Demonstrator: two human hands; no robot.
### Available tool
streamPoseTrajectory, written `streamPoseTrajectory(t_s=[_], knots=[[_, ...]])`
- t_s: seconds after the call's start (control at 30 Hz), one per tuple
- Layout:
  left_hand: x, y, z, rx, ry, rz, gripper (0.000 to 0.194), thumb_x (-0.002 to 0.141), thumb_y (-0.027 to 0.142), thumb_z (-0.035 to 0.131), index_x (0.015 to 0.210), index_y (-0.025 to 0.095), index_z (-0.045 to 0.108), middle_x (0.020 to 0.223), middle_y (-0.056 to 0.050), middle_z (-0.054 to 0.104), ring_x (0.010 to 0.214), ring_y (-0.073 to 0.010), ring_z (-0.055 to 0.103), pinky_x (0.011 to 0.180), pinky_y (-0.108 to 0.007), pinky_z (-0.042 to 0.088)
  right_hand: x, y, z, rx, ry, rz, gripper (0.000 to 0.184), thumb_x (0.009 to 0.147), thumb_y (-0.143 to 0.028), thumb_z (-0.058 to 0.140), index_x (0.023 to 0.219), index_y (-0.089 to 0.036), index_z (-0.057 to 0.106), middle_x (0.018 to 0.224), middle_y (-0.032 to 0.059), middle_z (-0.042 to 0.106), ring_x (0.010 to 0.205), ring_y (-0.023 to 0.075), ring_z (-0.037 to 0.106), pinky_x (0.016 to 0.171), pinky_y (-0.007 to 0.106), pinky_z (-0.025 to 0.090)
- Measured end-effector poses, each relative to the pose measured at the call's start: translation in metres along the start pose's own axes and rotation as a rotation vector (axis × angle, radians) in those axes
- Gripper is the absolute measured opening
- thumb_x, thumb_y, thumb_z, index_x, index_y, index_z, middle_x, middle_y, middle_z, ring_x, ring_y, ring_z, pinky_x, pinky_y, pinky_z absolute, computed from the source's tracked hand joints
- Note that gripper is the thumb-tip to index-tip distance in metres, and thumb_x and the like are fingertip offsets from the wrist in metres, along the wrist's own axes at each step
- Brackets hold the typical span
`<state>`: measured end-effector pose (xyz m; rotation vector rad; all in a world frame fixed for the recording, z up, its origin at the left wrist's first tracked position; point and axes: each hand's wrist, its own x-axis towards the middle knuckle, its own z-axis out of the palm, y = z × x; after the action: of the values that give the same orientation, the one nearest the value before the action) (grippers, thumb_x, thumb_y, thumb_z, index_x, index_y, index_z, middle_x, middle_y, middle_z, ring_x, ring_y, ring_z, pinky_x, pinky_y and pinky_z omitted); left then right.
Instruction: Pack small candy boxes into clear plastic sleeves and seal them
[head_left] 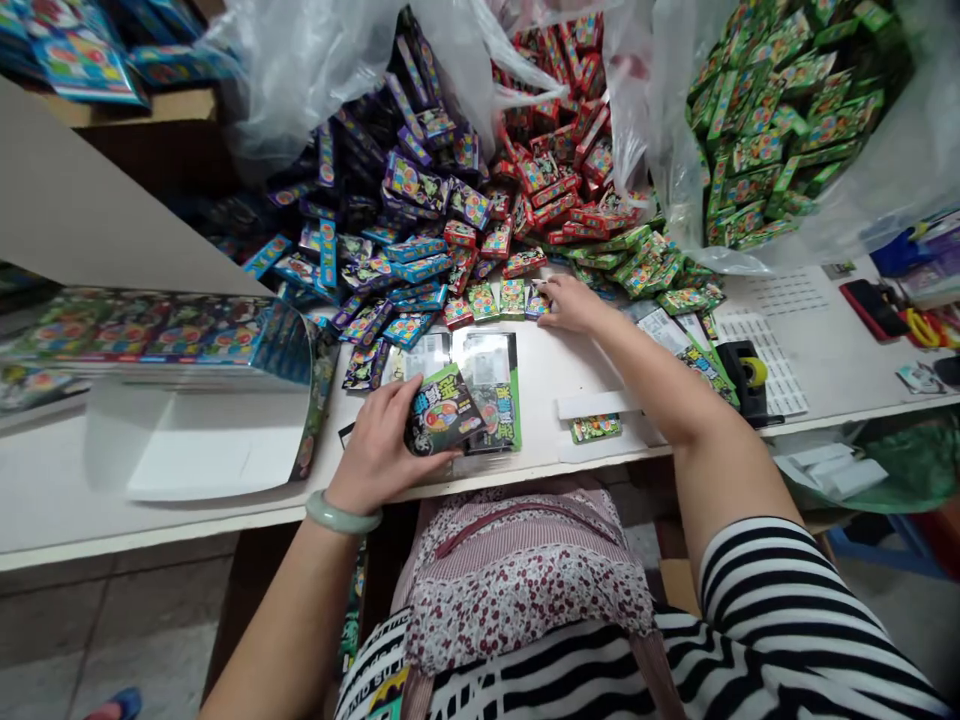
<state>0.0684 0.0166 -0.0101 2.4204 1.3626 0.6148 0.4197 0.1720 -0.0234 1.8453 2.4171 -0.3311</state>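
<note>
My left hand (pixel 382 435), a pale bangle at its wrist, grips a flat black-and-green printed box (pixel 444 412) between thumb and fingers, tilted over the table. Partly under it lies another green-and-black package (pixel 504 400) with a clear upper part. My right hand (pixel 571 303) reaches to the back, its fingertips closed on a small purple box (pixel 536 302). That box ends a short row with a red box (pixel 458 313), a green box (pixel 482 301) and a second green box (pixel 512 298). The right fingers partly cover the purple box.
Behind are heaps of small purple boxes (pixel 412 185), red boxes (pixel 551 175) and green boxes (pixel 757 150) spilling from clear plastic bags. An open display carton (pixel 217 440) stands at left. A tape dispenser (pixel 746 380) and label sheets (pixel 772 360) lie at right, near a dark phone (pixel 874 308).
</note>
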Motion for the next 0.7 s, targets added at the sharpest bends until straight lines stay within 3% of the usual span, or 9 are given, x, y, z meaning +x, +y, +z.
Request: streamPoseTrajectory(t_s=[0.13, 0.3, 0.4, 0.53, 0.7], knots=[[0.003, -0.005, 0.002, -0.005, -0.003, -0.013, 0.097, 0.071, 0.060, 0.076, 0.149, 0.020, 0.034, 0.128, -0.015, 0.052, 0.120, -0.0370, 0.053, 0.104, -0.055, 0.047, -0.037, -0.016, 0.005, -0.116, 0.060, 0.148, 0.065, 0.084, -0.062, 0.064, 0.126, -0.013, 0.060, 0.123, 0.0226, 0.062, 0.117, 0.0377, 0.056, 0.096, 0.046, 0.044], [0.006, -0.004, 0.003, -0.017, -0.012, 0.007, 0.098, 0.071, 0.061, 0.075, 0.149, 0.020, 0.033, 0.128, -0.016, 0.051, 0.120, -0.0381, 0.053, 0.103, -0.057, 0.047, -0.067, -0.015, 0.005, -0.119, 0.011, 0.141, 0.043, 0.088, -0.038, 0.065, 0.123, -0.013, 0.063, 0.119, 0.0198, 0.066, 0.110, 0.0332, 0.060, 0.091, 0.041, 0.047], [0.005, -0.003, 0.001, -0.014, 0.005, 0.007, 0.098, 0.070, 0.061, 0.077, 0.149, 0.022, 0.033, 0.128, -0.015, 0.052, 0.119, -0.0382, 0.053, 0.103, -0.058, 0.047, -0.071, -0.006, 0.004, -0.001, 0.017, 0.119, 0.033, 0.089, -0.031, 0.064, 0.116, -0.013, 0.068, 0.117, 0.0181, 0.067, 0.109, 0.0310, 0.060, 0.090, 0.040, 0.048], [0.002, -0.001, -0.003, -0.008, 0.028, 0.015, 0.096, 0.071, 0.060, 0.076, 0.148, 0.022, 0.035, 0.127, -0.016, 0.053, 0.119, -0.0389, 0.053, 0.102, -0.059, 0.047, -0.068, 0.003, 0.007, 0.144, 0.039, 0.028, 0.047, 0.084, -0.026, 0.070, 0.129, -0.015, 0.062, 0.126, 0.0137, 0.066, 0.117, 0.0280, 0.057, 0.097, 0.037, 0.044], [0.002, 0.002, -0.003, -0.016, 0.015, 0.024, 0.096, 0.071, 0.061, 0.076, 0.149, 0.023, 0.035, 0.128, -0.015, 0.052, 0.119, -0.0385, 0.053, 0.103, -0.057, 0.046, -0.064, 0.003, 0.016, 0.330, -0.162, 0.240, 0.038, 0.080, -0.037, 0.077, 0.112, -0.017, 0.071, 0.104, 0.0066, 0.075, 0.090, 0.0188, 0.065, 0.073, 0.026, 0.043]])
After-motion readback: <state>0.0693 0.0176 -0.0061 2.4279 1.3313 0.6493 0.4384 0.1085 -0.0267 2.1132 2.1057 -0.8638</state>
